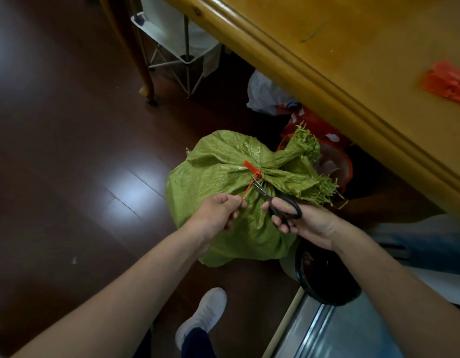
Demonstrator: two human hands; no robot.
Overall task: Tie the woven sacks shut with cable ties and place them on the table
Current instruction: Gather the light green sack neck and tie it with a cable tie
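Note:
A full green woven sack (223, 177) stands on the dark floor beside the wooden table (327, 55). An orange cable tie (253, 169) cinches its gathered neck, and the frayed mouth fans out to the right. My left hand (216, 211) pinches the tie's loose tail and holds it taut. My right hand (298, 218) grips black-handled scissors (275, 201), whose open blades straddle the tail just below the tie's lock. A bundle of orange cable ties (447, 82) lies on the table at the right edge.
Under the table sit a white plastic bag (265, 94) and an orange-and-white bag (334, 156). A folding white fabric rack (172, 40) stands behind a table leg (143, 73). My white shoe (203, 313) is below the sack. A black round item (324, 275) sits near my right forearm.

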